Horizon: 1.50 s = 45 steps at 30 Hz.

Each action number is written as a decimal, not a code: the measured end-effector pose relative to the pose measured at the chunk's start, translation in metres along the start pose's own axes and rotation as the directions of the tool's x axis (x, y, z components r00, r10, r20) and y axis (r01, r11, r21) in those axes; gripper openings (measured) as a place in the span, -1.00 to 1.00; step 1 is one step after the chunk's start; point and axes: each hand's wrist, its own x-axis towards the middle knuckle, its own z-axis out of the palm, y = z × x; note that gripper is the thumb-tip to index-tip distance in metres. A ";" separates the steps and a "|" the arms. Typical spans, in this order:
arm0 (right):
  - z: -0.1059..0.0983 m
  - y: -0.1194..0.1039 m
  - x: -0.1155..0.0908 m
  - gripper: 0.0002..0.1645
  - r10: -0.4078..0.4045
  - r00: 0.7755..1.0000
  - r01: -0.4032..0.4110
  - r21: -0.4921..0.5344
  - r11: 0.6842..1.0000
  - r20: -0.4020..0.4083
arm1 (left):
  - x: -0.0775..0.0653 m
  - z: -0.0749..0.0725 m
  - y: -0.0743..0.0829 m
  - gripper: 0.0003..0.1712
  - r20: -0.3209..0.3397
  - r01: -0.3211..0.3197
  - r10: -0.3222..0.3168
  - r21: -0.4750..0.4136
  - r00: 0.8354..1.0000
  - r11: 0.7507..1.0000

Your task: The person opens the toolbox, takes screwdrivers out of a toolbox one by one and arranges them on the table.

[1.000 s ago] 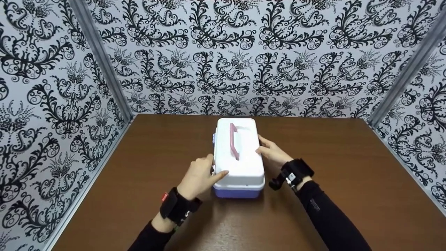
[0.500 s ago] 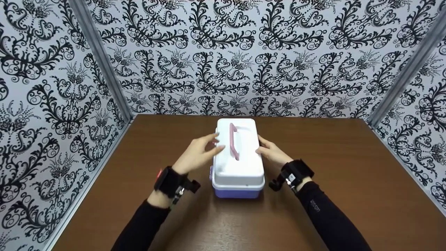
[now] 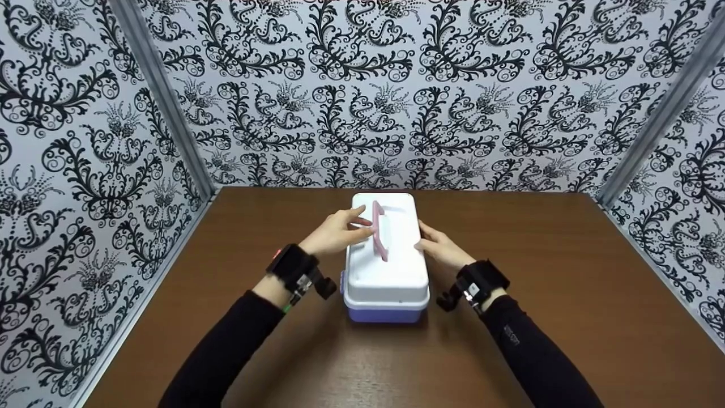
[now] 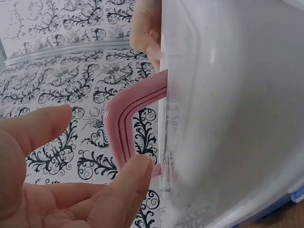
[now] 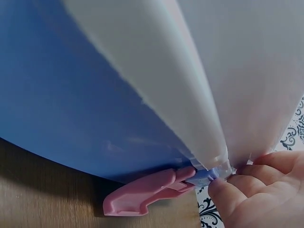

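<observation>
A toolbox [image 3: 388,277] with a white lid and purple-blue base stands on the table, its lid down. Its pink handle [image 4: 118,128] sticks up from the lid. My left hand [image 3: 333,233] is over the lid at the handle, thumb and fingers spread apart. In the left wrist view, its fingertips [image 4: 142,166] overlap the handle's lower end while another digit stays away from it. My right hand [image 3: 447,249] holds the lid's right edge, thumb on top and fingers down the side. In the right wrist view, a pink latch [image 5: 147,192] juts outward near those fingers.
A brown wooden table [image 3: 272,362] surrounds the toolbox. White walls with black scroll patterns [image 3: 385,113] enclose the back and sides. A purple latch [image 3: 342,280] shows on the toolbox's left side. Each wrist wears a black camera strap [image 3: 481,280].
My left hand has left the toolbox's near left side and moved forward and right to the handle. The right hand and toolbox stay in place.
</observation>
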 end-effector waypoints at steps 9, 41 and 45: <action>-0.002 0.002 -0.001 -0.06 -0.015 1.000 0.015 -0.024 1.000 0.001 | 0.007 0.007 0.007 -0.18 0.033 -0.024 0.024 0.014 0.999 1.000; 0.005 0.022 -0.005 -0.53 0.164 0.956 -0.142 0.107 0.984 -0.245 | 0.010 0.013 0.005 -0.39 0.051 0.036 -0.026 -0.209 0.998 0.977; 0.009 0.023 -0.004 -0.56 0.153 0.951 -0.145 0.053 0.988 -0.270 | 0.009 0.014 0.005 -0.39 0.057 0.041 -0.031 -0.201 0.998 0.979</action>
